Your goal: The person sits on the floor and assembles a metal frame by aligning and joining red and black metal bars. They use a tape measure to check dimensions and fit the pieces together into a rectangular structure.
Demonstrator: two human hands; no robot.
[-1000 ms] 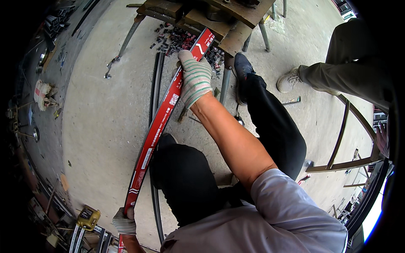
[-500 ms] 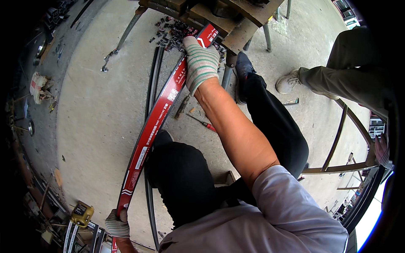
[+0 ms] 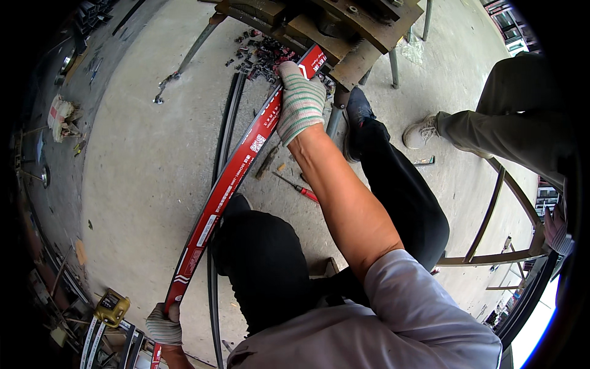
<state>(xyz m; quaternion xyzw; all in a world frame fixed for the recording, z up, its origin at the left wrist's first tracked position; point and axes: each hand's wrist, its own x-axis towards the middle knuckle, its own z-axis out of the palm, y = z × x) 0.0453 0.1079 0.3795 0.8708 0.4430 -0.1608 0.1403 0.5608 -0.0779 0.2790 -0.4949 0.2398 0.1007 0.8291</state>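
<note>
A long metal profile covered in red printed film [image 3: 224, 187] slants across my lap, from the lower left up to a brown metal machine [image 3: 319, 31] on legs. In a striped knit glove, my right hand [image 3: 301, 101] wraps round the profile near its upper end, which meets the machine's edge. My left hand [image 3: 165, 326], gloved as well, grips the lower part, with the profile's tail running on below it. Both sets of fingers are closed on it. Whether the upper end sits inside the machine I cannot tell.
Small cut scraps [image 3: 261, 54] lie under the machine. Dark strips [image 3: 221, 141] run along the floor, near a red-handled screwdriver [image 3: 301, 189]. A yellow tape measure [image 3: 112, 307] sits lower left. Another person's legs [image 3: 510, 132] stand at right, beside a curved metal frame [image 3: 491, 258].
The machine, floor and strips sit slightly lower and to the right in the view. Both my hands keep their hold on the profile, whose lower end has shifted a little left.
</note>
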